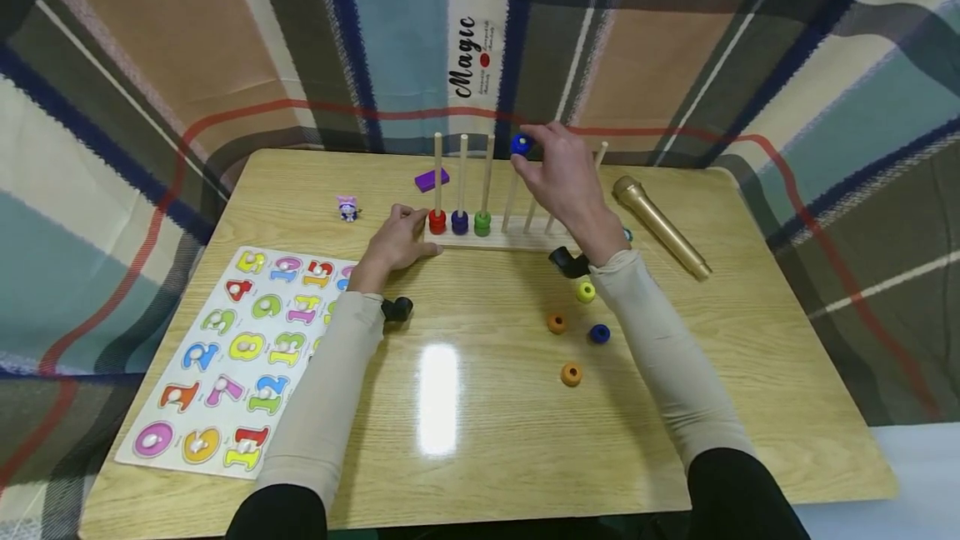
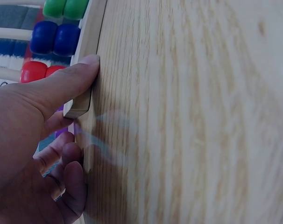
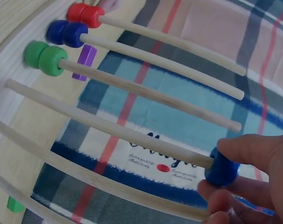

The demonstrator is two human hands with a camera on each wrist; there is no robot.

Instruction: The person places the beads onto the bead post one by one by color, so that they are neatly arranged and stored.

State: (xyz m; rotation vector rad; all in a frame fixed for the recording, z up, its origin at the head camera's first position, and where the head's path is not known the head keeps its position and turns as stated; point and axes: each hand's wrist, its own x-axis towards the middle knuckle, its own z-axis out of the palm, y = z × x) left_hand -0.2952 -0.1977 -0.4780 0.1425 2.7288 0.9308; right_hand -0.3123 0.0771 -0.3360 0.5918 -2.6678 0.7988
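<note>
Right hand [image 1: 564, 177] raised over the pegs, pinching a blue ring [image 1: 521, 143] between thumb and fingertips [image 3: 253, 149]; in the right wrist view, blue ring sitting at the very tip of the fourth peg [image 3: 109, 126], just threaded on. Left hand [image 1: 393, 242] resting on the table [image 1: 487, 440] at the left end of the wooden base [image 1: 502, 238]; in the left wrist view, thumb [image 2: 69, 84] pressing against the corner of the base, other fingers curling loosely under against the tabletop, gripping nothing. Hands well apart, one at each side of the rack.

Standing on the base, a row of upright pegs; first three each carrying rings at the bottom: red rings [image 1: 437, 221], dark blue rings [image 1: 460, 222], green rings [image 1: 482, 223]. Remaining pegs bare, partly hidden behind the right hand.

Lying loose on the table near the right forearm: a yellow ring [image 1: 585, 292], two orange rings [image 1: 557, 323] [image 1: 572, 374] and another blue one [image 1: 599, 333].

Lying behind the rack, a purple block [image 1: 432, 180]; standing to its left, a small figurine [image 1: 347, 207]. Lying at the right, a gold microphone [image 1: 660, 226]. Lying along the left edge, a number puzzle board [image 1: 225, 357]. Hanging behind, a plaid cloth [image 1: 300, 40].
</note>
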